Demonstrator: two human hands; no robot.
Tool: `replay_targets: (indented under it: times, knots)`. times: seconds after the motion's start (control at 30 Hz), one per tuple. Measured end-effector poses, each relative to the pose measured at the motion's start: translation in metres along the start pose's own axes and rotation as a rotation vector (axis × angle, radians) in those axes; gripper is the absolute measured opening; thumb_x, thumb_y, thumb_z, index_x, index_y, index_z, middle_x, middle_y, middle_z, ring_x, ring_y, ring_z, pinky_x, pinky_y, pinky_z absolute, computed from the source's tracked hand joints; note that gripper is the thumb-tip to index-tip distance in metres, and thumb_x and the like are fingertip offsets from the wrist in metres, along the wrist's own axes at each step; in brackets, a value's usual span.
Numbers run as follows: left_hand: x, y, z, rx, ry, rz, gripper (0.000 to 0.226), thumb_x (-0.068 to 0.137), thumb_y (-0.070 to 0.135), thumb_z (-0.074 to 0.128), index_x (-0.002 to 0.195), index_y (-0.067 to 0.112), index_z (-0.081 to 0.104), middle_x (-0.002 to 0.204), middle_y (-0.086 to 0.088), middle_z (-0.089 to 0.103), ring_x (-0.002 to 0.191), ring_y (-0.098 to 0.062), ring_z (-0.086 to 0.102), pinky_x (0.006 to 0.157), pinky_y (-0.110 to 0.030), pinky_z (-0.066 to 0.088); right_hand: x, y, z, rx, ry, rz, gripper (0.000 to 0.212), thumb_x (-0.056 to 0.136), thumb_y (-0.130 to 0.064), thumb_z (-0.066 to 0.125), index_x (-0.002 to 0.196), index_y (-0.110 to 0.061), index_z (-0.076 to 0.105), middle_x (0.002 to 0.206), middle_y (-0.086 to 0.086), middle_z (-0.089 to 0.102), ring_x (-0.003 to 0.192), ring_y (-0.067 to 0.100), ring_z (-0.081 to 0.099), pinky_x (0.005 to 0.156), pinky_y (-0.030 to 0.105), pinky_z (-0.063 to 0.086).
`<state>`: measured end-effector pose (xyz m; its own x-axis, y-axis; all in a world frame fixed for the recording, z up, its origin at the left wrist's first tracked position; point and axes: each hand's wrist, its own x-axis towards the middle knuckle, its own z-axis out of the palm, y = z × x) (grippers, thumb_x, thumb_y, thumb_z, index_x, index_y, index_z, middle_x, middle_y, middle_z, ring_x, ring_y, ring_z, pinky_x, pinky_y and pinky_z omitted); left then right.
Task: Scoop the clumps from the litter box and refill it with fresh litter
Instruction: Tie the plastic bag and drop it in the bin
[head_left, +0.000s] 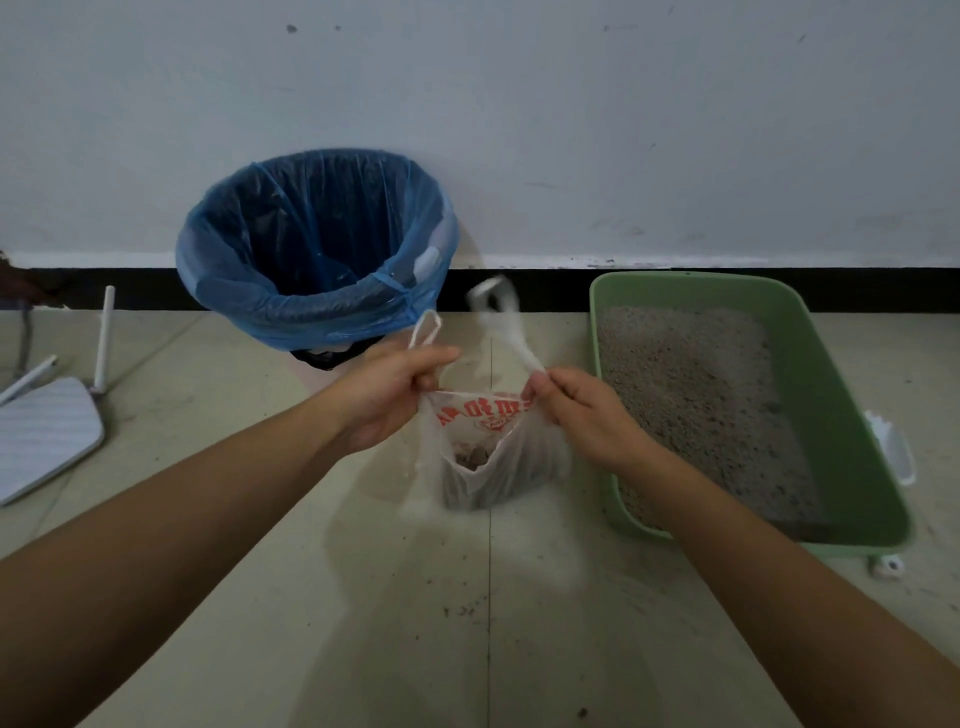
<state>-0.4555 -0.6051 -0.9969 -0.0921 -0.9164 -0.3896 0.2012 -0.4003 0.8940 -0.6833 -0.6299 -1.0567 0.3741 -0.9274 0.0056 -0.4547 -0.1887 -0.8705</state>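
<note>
Left hand (395, 395) and right hand (582, 410) pinch handles of thin white plastic bag (488, 467); blue-lined round bin (317, 249) lies beyond left fingers (434, 357).

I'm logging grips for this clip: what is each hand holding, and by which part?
Both hold the white plastic bag by its handles: the left hand grips the left handle, and the right hand pinches the right one.

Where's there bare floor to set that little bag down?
Bare floor lies near the camera, between the forearms, and between router and bin. Crowded: the gap between bin and litter box, taken up by the bag.
</note>
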Motion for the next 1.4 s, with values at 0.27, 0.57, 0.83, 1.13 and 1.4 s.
replay_targets:
  times: [0.27,0.57,0.83,1.13,1.4]
  knots:
    - [0.003,-0.006,-0.001,-0.003,0.033,-0.077,0.032,0.107,0.027,0.034,0.123,0.007,0.053,0.103,-0.016,0.072,0.102,-0.026,0.07,0.094,-0.039,0.051,-0.005,-0.01,0.006,0.199,-0.056,0.126,0.032,0.106,-0.028,0.039,0.089,-0.009,0.06,0.074,0.006,0.048,0.066,0.011,0.046,0.059,0.018,0.038]
    - [-0.001,-0.005,-0.011,0.196,-0.223,-0.186,0.035,0.085,-0.006,0.06,0.118,0.002,0.056,0.104,-0.013,0.064,0.098,-0.024,0.062,0.09,-0.032,0.05,-0.003,-0.013,0.01,-0.265,-0.144,-0.143,0.027,0.104,-0.034,0.042,0.086,-0.022,0.059,0.078,-0.009,0.052,0.068,0.004,0.048,0.062,0.024,0.038]
    - [0.001,-0.003,-0.003,0.259,-0.197,-0.205,0.033,0.103,0.024,0.047,0.124,0.006,0.064,0.066,0.002,0.026,0.058,-0.011,0.024,0.055,-0.016,0.041,0.001,-0.015,0.001,-0.256,-0.289,-0.04,0.03,0.096,-0.039,0.059,0.089,-0.013,0.071,0.071,-0.005,0.058,0.061,0.01,0.053,0.059,0.027,0.044]
    - [-0.002,0.001,0.014,0.309,-0.274,-0.215,0.033,0.102,0.026,0.048,0.123,0.006,0.065,0.067,-0.001,0.033,0.06,-0.012,0.031,0.075,-0.028,0.033,0.009,-0.03,-0.021,0.35,0.023,0.219,0.034,0.092,-0.051,0.058,0.116,-0.029,0.068,0.103,-0.011,0.069,0.085,0.001,0.063,0.074,0.022,0.047]
    - [-0.001,0.002,0.011,0.021,-0.214,-0.215,0.034,0.101,0.021,0.047,0.128,0.005,0.06,0.099,-0.012,0.07,0.069,-0.011,0.05,0.081,-0.027,0.052,0.012,-0.038,-0.023,0.41,0.085,0.132,0.008,0.087,-0.023,0.073,0.092,-0.017,0.077,0.077,0.003,0.07,0.065,0.004,0.058,0.064,0.02,0.049]
